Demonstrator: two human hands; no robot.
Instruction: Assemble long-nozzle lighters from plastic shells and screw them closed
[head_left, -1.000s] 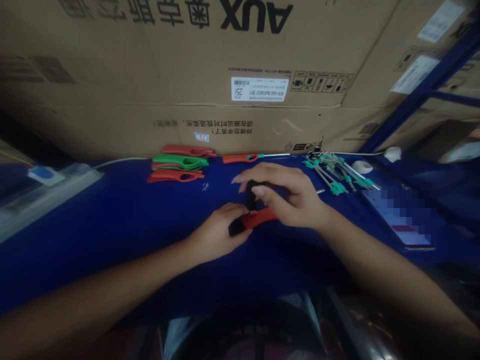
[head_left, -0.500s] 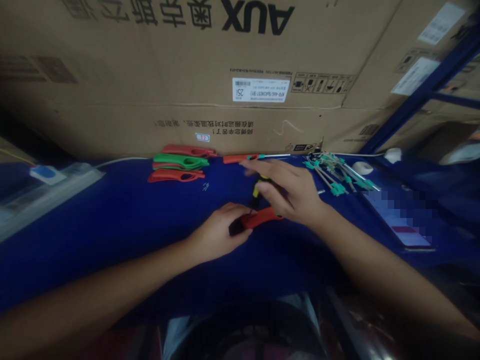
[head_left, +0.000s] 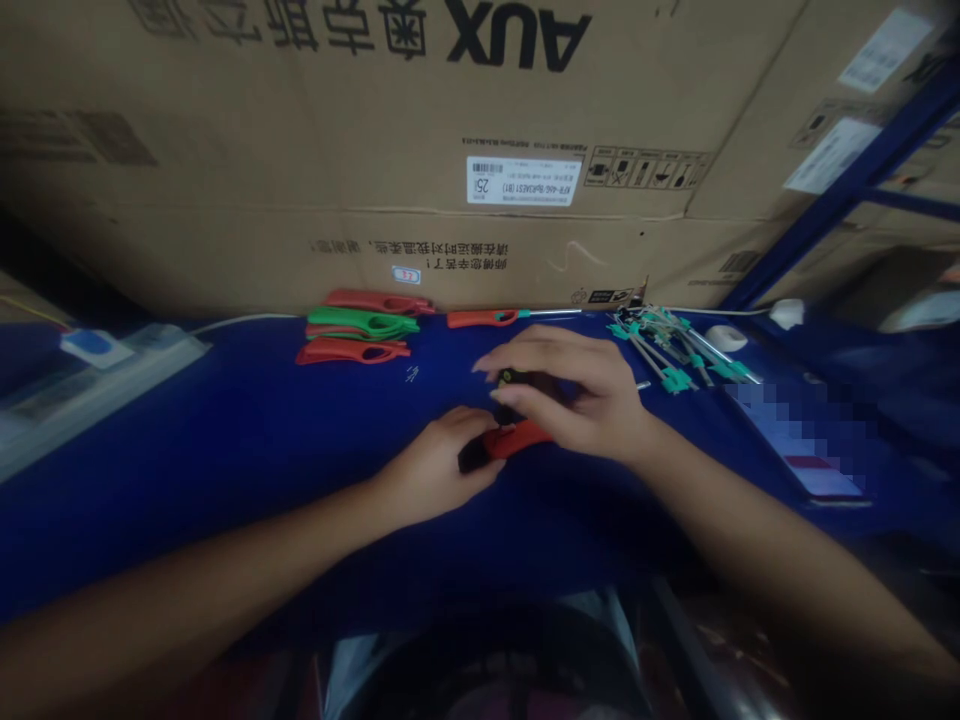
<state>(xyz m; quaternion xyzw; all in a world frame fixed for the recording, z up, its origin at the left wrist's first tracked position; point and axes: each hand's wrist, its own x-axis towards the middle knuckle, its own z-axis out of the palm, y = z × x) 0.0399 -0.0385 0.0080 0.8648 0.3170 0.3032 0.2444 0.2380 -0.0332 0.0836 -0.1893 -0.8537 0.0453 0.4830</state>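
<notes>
On the blue-covered counter below a large AUX carton, the person's left hand has its grip closed on a red plastic handle, while the right hand curls almost shut around a small black-and-yellow part just above it. Pressing off-line could make that small part slip and drop, and a sudden jolt could knock the nearby red and green handles or teal-tipped metal rods.
</notes>
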